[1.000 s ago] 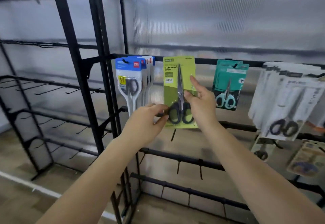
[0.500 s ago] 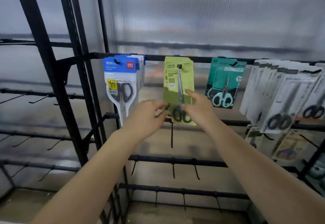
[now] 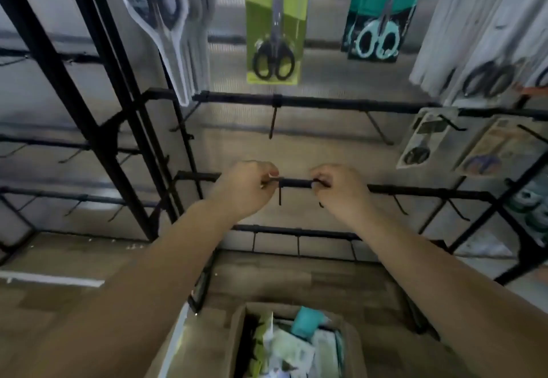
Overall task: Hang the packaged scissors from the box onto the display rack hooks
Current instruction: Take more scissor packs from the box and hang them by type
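Observation:
The green-carded pack of black-handled scissors (image 3: 274, 36) hangs by itself on a hook of the upper rail, with neither hand touching it. My left hand (image 3: 246, 189) and my right hand (image 3: 336, 192) are lower down, side by side in front of a lower black rail (image 3: 296, 183) with bare hooks. Their fingers are loosely curled and I see nothing held in them. At the bottom edge stands the cardboard box (image 3: 237, 336), which holds several more packaged scissors (image 3: 296, 345).
Blue-topped blister packs (image 3: 160, 22) hang left of the green pack, and teal packs (image 3: 379, 22) and white packs (image 3: 480, 51) to its right. Smaller packs (image 3: 424, 140) hang lower right. Black rack uprights (image 3: 98, 105) stand at the left. Several bare hooks (image 3: 272, 122) stick out from the rails.
Both hands have let go of the green pack and dropped to the lower rail. The view has tilted downward, and the box has come into sight.

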### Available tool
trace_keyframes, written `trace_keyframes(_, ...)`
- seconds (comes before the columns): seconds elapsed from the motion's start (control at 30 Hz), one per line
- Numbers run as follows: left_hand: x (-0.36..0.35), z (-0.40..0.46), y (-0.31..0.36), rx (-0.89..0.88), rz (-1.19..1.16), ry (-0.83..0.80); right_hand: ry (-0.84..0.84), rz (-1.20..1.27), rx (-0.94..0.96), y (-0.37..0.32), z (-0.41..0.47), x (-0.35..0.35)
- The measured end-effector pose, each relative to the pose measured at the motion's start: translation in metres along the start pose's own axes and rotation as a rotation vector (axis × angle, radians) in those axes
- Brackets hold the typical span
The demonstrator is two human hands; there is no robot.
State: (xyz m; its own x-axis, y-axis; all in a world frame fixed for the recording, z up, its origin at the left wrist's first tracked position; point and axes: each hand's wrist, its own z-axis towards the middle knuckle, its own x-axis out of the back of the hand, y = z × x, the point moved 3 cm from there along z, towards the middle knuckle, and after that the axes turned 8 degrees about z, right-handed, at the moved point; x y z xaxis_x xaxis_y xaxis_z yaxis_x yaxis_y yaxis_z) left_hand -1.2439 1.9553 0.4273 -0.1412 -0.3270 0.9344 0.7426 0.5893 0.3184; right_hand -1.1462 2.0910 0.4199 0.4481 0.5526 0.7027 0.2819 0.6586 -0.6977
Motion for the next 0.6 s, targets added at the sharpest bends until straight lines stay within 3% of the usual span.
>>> trace_keyframes(0.23, -0.196, -0.076, -0.028, 0.084, 0.005, -0.348, -0.263, -0.09, -0.232, 0.171, -0.097, -0.099)
trace_keyframes(0.37, -0.322, -0.112, -0.057, 0.123, 0.088, -0.396, -0.426, -0.192, -0.324, 0.287, -0.14, -0.17)
trace_keyframes(0.6, -0.554, -0.179, -0.119, 0.113, 0.128, -0.642, -0.484, -0.193, -0.623, 0.481, -0.216, -0.317)
